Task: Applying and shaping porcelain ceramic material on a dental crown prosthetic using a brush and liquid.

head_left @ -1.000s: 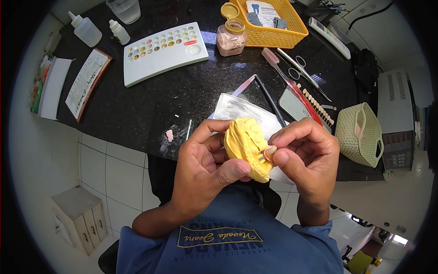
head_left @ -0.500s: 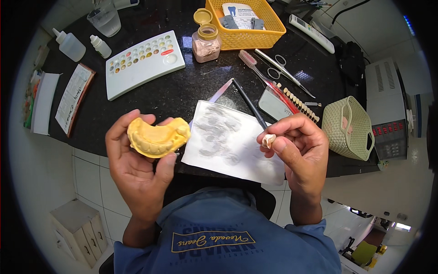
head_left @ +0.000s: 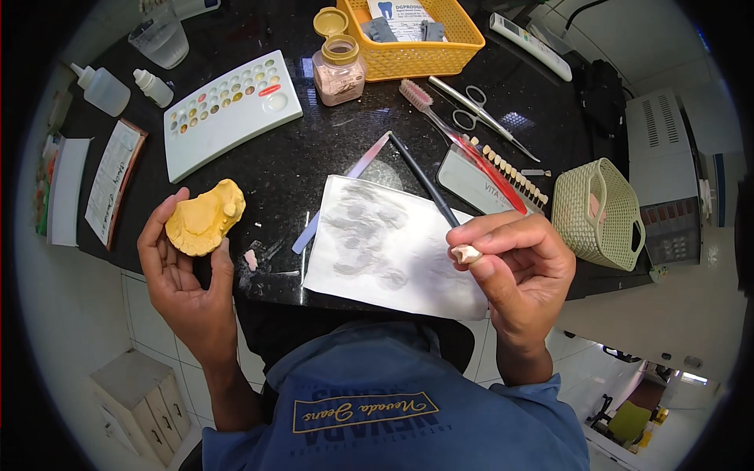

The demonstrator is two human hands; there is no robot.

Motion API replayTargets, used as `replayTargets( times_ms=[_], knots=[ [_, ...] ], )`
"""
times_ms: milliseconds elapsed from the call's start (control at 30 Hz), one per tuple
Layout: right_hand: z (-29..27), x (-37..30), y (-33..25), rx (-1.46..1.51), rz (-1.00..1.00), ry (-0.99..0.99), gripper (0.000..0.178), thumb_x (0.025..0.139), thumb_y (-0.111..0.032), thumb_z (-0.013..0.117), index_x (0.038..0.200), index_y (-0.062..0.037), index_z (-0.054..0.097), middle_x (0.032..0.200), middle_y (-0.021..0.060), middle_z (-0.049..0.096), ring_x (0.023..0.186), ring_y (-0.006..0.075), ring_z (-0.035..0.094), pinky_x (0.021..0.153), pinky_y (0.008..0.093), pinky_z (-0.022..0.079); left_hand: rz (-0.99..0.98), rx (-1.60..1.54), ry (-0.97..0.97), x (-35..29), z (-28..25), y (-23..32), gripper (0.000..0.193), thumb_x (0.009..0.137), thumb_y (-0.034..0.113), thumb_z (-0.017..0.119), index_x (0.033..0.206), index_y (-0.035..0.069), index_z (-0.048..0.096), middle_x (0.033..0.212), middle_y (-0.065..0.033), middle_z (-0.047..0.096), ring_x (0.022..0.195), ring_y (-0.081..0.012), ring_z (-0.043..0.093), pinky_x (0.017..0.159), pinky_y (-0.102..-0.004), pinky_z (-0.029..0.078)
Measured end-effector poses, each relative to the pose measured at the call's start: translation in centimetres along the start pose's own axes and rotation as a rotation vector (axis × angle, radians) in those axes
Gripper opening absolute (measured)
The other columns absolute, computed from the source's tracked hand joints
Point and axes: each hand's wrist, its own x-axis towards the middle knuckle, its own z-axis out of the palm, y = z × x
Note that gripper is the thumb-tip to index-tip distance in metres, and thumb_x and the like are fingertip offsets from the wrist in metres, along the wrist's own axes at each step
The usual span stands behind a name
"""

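A yellow plaster dental model [head_left: 203,221], arch-shaped with teeth along it, rests in the fingers and thumb of my left hand [head_left: 187,286] at the table's near edge. Between thumb and fingertips my right hand [head_left: 518,271] pinches a small whitish dental crown [head_left: 466,253] with brownish shading. Below the right hand spreads a white paper sheet [head_left: 353,271] with grey smudges. A dark-handled brush [head_left: 424,179] runs from beyond the sheet to the right fingertips; whether it touches them I cannot tell. A pink-and-lilac strip-like tool [head_left: 363,166] lies partly under the sheet.
Beyond are a white palette [head_left: 228,118], a pink powder jar [head_left: 339,74], a yellow basket [head_left: 424,59], scissors [head_left: 487,118] and a red toothbrush [head_left: 463,145]. A tooth shade guide [head_left: 479,180] and green basket [head_left: 597,216] stand right. A pink scrap [head_left: 251,259] lies near the left hand.
My left hand has moved left with the dental model and turned it, uncovering the pink scrap. The crown has turned in my right fingers. The whole view has shifted slightly.
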Motion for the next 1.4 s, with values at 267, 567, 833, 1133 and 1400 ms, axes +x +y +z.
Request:
replayTargets(
  times_ms=[267, 567, 833, 1133, 1400],
  knots=[
    [-0.1, 0.0, 0.2, -0.051, -0.015, -0.013, 0.014, 0.078, 0.009, 0.063, 0.091, 0.0065, 0.058, 0.097, 0.0219, 0.063, 0.091, 0.0211, 0.064, 0.083, 0.0308, 0.052, -0.118, 0.04, 0.046, 0.0, 0.3, 0.3, 0.051, 0.074, -0.017, 0.06, 0.121, -0.005, 0.044, 0.122, -0.0139, 0.047, 0.115, -0.0244, 0.051, 0.099, -0.0353, 0.046],
    [-0.6, 0.2, 0.6, 0.18, 0.21, 0.016, 0.012, 0.082, 0.004, 0.062, 0.093, 0.0061, 0.057, 0.093, 0.0188, 0.065, 0.086, 0.016, 0.063, 0.076, 0.0259, 0.052, -0.01, 0.58, 0.03, 0.0, -0.3, 0.6, 0.045, 0.074, 0.003, 0.072, 0.115, 0.002, 0.054, 0.117, -0.0098, 0.057, 0.109, -0.0214, 0.054, 0.096, -0.0366, 0.039],
    [-0.6, 0.2, 0.4, 0.163, 0.272, 0.071, 0.012, 0.084, 0.002, 0.063, 0.093, 0.0047, 0.056, 0.089, 0.0162, 0.066, 0.081, 0.014, 0.063, 0.071, 0.0241, 0.052, -0.01, 0.631, 0.031, 0.0, -0.5, 0.5, 0.043, 0.074, 0.008, 0.073, 0.112, 0.002, 0.055, 0.114, -0.0099, 0.059, 0.108, -0.0225, 0.054, 0.096, -0.0364, 0.038],
    [-0.5, 0.3, 0.6, 0.132, 0.297, 0.095, 0.012, 0.085, -0.001, 0.063, 0.093, 0.0043, 0.057, 0.089, 0.0154, 0.066, 0.078, 0.0136, 0.063, 0.069, 0.0238, 0.052, 0.007, 0.613, 0.023, 0.0, -1.0, 0.2, 0.044, 0.073, 0.009, 0.074, 0.112, 0.002, 0.055, 0.113, -0.0107, 0.059, 0.109, -0.0235, 0.054, 0.099, -0.0386, 0.037],
    [-0.8, 1.3, 0.7, -0.049, 0.345, 0.057, 0.014, 0.085, -0.002, 0.064, 0.096, 0.0058, 0.06, 0.087, 0.012, 0.066, 0.077, 0.0106, 0.062, 0.069, 0.021, 0.05, 0.163, 0.521, 0.015, 0.5, -1.6, -0.1, 0.055, 0.079, 0.033, 0.071, 0.119, 0.0, 0.053, 0.113, -0.0132, 0.058, 0.102, -0.0224, 0.056, 0.09, -0.0362, 0.043]
  ],
)
